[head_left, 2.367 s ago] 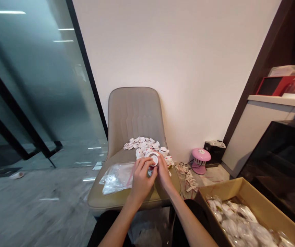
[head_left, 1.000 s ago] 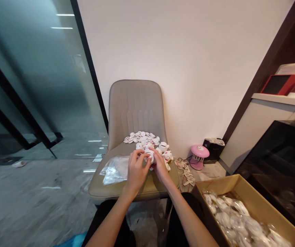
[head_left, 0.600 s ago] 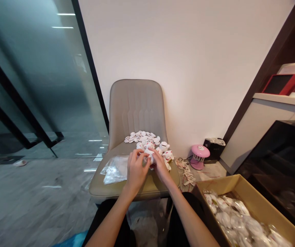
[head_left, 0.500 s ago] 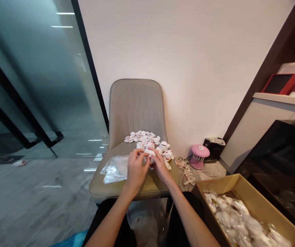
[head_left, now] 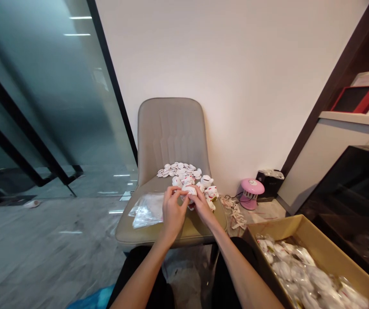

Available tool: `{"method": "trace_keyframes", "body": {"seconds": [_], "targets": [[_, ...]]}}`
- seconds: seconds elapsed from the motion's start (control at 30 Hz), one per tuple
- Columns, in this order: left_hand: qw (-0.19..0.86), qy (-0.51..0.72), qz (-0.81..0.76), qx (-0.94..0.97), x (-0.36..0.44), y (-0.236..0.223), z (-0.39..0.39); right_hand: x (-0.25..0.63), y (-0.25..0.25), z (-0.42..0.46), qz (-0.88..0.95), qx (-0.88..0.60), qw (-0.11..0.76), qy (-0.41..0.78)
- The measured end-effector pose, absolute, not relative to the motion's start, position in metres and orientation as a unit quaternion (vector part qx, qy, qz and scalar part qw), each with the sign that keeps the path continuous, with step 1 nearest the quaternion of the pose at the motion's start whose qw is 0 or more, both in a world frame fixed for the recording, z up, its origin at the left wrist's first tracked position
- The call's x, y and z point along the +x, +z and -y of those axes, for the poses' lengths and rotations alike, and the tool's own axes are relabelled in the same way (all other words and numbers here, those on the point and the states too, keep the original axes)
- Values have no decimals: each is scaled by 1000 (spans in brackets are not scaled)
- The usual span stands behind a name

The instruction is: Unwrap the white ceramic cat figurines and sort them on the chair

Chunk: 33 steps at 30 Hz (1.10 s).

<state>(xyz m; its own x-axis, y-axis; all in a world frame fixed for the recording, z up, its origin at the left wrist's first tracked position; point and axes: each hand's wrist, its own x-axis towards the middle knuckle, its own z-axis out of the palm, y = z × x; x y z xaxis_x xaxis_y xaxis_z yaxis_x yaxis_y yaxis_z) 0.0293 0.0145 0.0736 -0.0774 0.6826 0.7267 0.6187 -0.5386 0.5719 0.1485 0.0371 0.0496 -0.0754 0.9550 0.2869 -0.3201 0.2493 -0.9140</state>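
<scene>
Both my left hand [head_left: 172, 213] and my right hand [head_left: 203, 207] grip a small white lucky-cat figurine [head_left: 189, 196] with red markings above the chair seat. Its lower part is hidden by my fingers. Just right of my right hand stand two similar figurines [head_left: 207, 181] [head_left: 211, 194]. Behind my hands lies a pile of several white round discs [head_left: 179, 171]. A clear plastic bag [head_left: 146, 211] lies flat on the seat to the left of my left hand.
A beige upholstered chair [head_left: 170, 137] holds these things against a white wall. Low right stands a cardboard box [head_left: 303, 262] of white items in plastic bags. Tangled paper strips [head_left: 235, 213], a pink mushroom-shaped gadget [head_left: 252, 193] and a black box [head_left: 270, 182] sit on the floor. A glass partition [head_left: 43, 107] runs along the left.
A round white piece faced up between my hands earlier; now a cat figurine shows there. My hands have drawn closer around it, and the view has shifted slightly.
</scene>
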Motion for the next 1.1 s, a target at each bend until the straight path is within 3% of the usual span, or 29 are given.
{"method": "trace_keyframes", "body": {"seconds": [0.43, 0.87, 1.1], "targets": [[56, 579, -439, 684, 30, 79, -16, 139, 53, -39, 434, -268, 643, 571], [-45, 504, -452, 734, 28, 72, -14, 143, 48, -43, 383, -223, 656, 611], [3, 514, -447, 732, 37, 70, -12, 141, 43, -46, 449, -337, 686, 463]]}}
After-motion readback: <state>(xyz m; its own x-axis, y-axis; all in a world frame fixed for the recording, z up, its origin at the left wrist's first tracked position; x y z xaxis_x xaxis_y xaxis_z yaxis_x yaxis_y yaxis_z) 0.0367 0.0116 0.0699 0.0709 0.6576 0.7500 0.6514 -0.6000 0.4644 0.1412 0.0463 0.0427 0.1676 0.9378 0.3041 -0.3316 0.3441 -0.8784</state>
